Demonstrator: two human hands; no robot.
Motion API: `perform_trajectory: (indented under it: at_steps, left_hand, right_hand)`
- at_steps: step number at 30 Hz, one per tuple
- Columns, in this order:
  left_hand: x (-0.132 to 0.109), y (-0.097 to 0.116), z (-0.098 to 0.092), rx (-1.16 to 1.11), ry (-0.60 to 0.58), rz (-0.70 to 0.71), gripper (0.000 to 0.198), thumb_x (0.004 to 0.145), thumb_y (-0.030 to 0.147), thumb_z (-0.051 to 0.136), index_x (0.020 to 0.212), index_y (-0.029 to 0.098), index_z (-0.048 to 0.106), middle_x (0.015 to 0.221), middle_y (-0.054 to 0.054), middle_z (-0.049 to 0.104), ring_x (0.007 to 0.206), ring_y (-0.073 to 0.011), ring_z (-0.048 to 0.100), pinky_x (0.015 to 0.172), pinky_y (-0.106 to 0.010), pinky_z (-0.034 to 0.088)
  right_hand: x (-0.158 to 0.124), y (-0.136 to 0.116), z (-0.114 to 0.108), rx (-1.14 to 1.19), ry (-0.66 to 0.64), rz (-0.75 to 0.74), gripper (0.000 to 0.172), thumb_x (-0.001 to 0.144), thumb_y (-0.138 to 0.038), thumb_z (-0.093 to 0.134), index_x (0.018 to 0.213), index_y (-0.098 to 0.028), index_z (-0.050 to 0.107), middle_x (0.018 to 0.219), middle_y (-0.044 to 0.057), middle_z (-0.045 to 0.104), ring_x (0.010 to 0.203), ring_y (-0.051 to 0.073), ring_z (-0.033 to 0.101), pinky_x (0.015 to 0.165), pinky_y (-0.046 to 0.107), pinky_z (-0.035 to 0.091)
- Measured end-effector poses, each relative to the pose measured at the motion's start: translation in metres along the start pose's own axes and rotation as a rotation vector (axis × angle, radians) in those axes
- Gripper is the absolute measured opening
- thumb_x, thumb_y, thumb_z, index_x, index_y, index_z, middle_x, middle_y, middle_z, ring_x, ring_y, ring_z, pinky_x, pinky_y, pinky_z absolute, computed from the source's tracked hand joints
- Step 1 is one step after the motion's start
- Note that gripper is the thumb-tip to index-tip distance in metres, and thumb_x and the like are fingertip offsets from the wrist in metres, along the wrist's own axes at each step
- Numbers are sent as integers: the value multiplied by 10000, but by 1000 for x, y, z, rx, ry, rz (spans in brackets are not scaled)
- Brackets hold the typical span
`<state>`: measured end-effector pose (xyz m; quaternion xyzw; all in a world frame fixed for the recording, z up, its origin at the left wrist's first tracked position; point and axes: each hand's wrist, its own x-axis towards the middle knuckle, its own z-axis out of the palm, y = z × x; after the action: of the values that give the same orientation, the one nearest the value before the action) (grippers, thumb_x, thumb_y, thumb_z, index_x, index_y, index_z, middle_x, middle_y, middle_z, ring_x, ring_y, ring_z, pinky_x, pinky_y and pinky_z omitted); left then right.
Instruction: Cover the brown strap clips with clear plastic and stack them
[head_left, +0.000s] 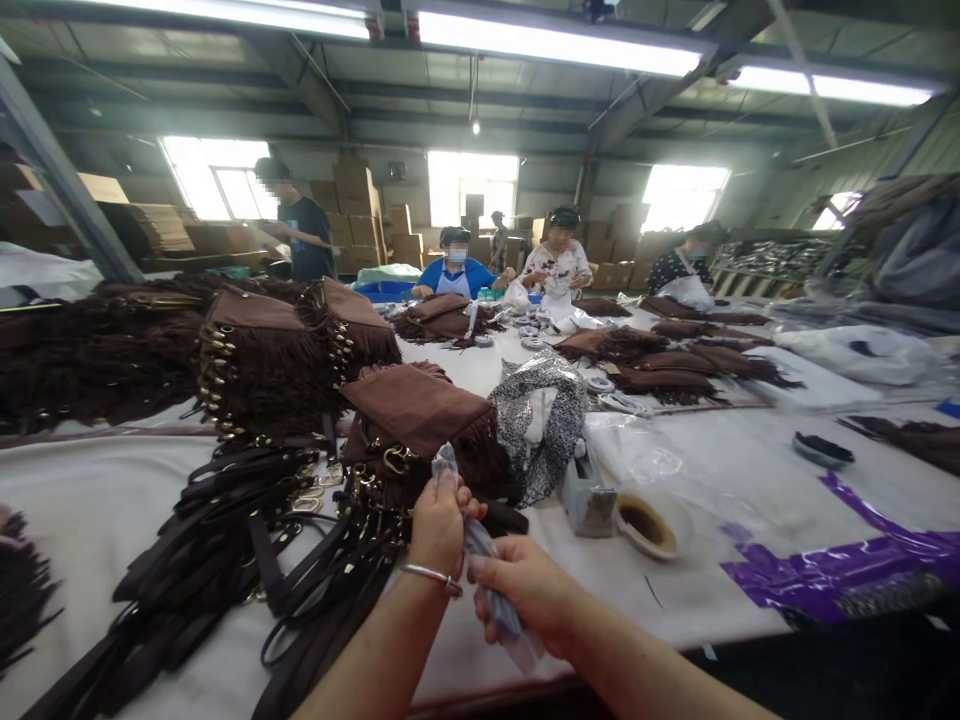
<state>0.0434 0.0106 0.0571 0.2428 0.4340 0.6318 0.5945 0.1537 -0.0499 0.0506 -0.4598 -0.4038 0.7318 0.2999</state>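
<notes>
Lower centre of frame: slim grey plastic bundle (480, 542), long axis slanting upper left to lower right. Left hand (444, 525) closed around its upper part, right hand (525, 585) gripping lower down; brown fringed bag (420, 405) beyond the upper tip.

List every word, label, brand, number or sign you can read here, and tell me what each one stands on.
None: no text can be read anywhere in this picture.
Grey plastic strip in the hands: no lettering can be made out.
Brown fringed bags: no readable brand or label.
Purple plastic: no readable print.
Cardboard boxes at the back: too small and blurred to read any markings.
</notes>
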Motion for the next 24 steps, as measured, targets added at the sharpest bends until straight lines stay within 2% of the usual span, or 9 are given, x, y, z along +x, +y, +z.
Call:
perform_trajectory:
  at_steps: [2, 4, 7, 10, 14, 18, 20, 22, 24]
  left_hand:
    - [-1, 10, 0, -29, -17, -11, 406, 741, 557, 653, 720, 195, 470, 523, 98, 426, 435, -63, 458, 513, -241, 481]
    - [0, 20, 0, -60, -38, -31, 420, 750, 579, 636, 722, 189, 482, 512, 92, 436, 436, -70, 468, 516, -246, 483]
    - [5, 31, 0, -34, -10, -44, 433, 763, 601, 607, 751, 178, 517, 493, 85, 454, 411, -75, 466, 506, -261, 493]
    - [12, 33, -9, 30, 66, -24, 448, 747, 593, 628, 781, 151, 568, 528, 25, 556, 451, -121, 549, 477, -269, 491]
    - [14, 36, -35, 296, 0, -31, 461, 673, 582, 705, 718, 135, 603, 588, -33, 639, 510, -155, 596, 506, -284, 504]
    - [1, 40, -53, 538, -106, -60, 451, 716, 612, 638, 721, 161, 619, 591, -16, 623, 530, -141, 567, 498, -243, 447]
    - [-4, 42, -53, 656, -121, 63, 442, 754, 599, 595, 612, 181, 572, 491, 25, 525, 458, -110, 459, 457, -221, 347]
    - [-5, 47, -51, 864, -59, 322, 450, 803, 539, 559, 516, 199, 495, 450, 40, 444, 453, -106, 375, 473, -237, 272]
    - [-1, 53, -48, 1057, 49, 585, 433, 843, 460, 525, 495, 210, 463, 480, 29, 455, 498, -123, 377, 522, -260, 261]
  right_hand:
    - [-1, 2, 8, -67, 69, -13, 302, 678, -443, 640, 718, -176, 505, 427, -49, 543, 284, 77, 424, 312, 177, 326]
    - [-5, 6, 15, -113, 66, -24, 242, 700, -413, 586, 705, -188, 497, 396, -67, 508, 258, 68, 374, 289, 170, 296]
    - [-12, 13, 19, -121, 52, -4, 265, 718, -458, 535, 743, -196, 499, 378, -72, 489, 257, 79, 375, 297, 173, 290]
    - [-14, 22, 15, -120, 41, -7, 344, 702, -527, 532, 763, -189, 512, 358, -66, 476, 276, 84, 384, 327, 174, 274]
    - [-11, 31, 4, -128, 22, -69, 366, 681, -543, 546, 735, -181, 521, 355, -58, 481, 283, 64, 350, 341, 172, 233]
    - [-4, 36, 2, -151, 30, -81, 298, 687, -479, 537, 704, -182, 520, 361, -50, 486, 286, 62, 346, 337, 177, 212]
    - [-2, 37, 5, -190, 34, -99, 294, 689, -473, 539, 686, -179, 522, 373, -46, 486, 303, 65, 367, 348, 179, 221]
    - [-1, 38, 6, -216, 28, -116, 316, 694, -493, 537, 685, -178, 527, 380, -45, 482, 318, 67, 381, 359, 180, 229]
    - [-2, 38, 7, -230, 14, -120, 335, 700, -512, 537, 693, -177, 531, 386, -45, 484, 324, 67, 382, 363, 180, 228]
